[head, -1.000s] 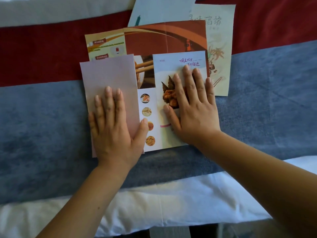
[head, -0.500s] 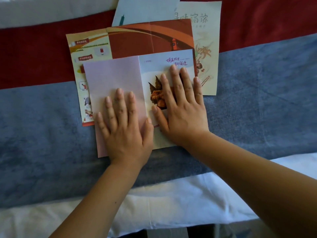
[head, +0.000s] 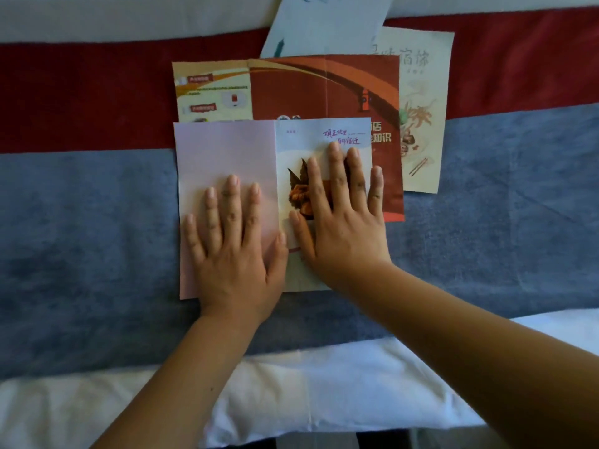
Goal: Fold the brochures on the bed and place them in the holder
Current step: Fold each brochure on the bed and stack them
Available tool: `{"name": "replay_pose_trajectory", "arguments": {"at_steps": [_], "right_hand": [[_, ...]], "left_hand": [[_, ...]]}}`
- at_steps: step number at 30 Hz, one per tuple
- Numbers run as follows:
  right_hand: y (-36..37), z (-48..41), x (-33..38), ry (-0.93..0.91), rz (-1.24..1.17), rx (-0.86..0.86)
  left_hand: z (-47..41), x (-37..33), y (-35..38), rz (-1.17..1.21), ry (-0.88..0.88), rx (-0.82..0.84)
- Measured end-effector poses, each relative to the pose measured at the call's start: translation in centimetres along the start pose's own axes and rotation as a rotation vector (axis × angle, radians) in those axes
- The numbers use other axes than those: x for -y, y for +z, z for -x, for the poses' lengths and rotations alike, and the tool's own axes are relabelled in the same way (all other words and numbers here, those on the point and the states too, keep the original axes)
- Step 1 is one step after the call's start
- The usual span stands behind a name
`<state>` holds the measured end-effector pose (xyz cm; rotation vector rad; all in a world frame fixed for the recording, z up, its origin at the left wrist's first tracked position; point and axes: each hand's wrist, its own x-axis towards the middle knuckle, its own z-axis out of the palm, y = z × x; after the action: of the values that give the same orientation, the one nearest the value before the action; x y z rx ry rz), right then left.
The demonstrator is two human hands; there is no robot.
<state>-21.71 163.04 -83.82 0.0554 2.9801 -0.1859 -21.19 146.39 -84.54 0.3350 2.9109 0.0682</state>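
Note:
A brochure [head: 227, 150] lies on the bed, its pale pink left panel folded over onto the middle. Its right panel [head: 324, 137] shows a food photo and purple script. My left hand [head: 233, 247] presses flat on the pink panel with straight fingers. Flat on the right panel, my right hand [head: 340, 228] covers most of the food photo. Under this brochure lies a red and orange brochure [head: 324, 89]. No holder is in view.
A cream brochure [head: 424, 102] with ink drawings lies at the right of the pile, a pale blue sheet [head: 324, 24] above it. The bedcover has a red band [head: 81, 92] and a blue band [head: 81, 238]. White bedding [head: 291, 400] runs along the near edge.
The pink left panel has been folded further right until it covers the middle panel with the round food pictures. Both hands stay flat on the brochure.

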Motion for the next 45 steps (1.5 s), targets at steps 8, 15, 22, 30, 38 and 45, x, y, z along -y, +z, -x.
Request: {"name": "replay_pose_trajectory", "arguments": {"at_steps": [8, 15, 22, 30, 38, 45], "right_hand": [[1.0, -1.2, 8.5, -0.106, -0.05, 0.034], [1.7, -2.6, 12.5, -0.182, -0.086, 0.021], [1.8, -2.7, 12.9, -0.19, -0.07, 0.038], [1.8, -3.4, 14.6, -0.302, -0.091, 0.046], [1.0, -3.8, 18.5, -0.367, -0.174, 0.13], [-0.3, -4.2, 22.1, -0.424, -0.155, 0.117]], "left_hand": [[1.9, 8.7, -1.0, 0.014, -0.053, -0.006], [2.3, 14.2, -1.8, 0.037, -0.18, 0.022], [2.1, 14.7, -2.0, 0.113, -0.157, 0.037], [2.5, 15.1, -2.5, 0.292, -0.111, 0.017], [3.7, 18.9, -4.8, 0.591, -0.042, -0.113], [6.2, 22.9, -6.7, 0.539, -0.088, -0.238]]}}
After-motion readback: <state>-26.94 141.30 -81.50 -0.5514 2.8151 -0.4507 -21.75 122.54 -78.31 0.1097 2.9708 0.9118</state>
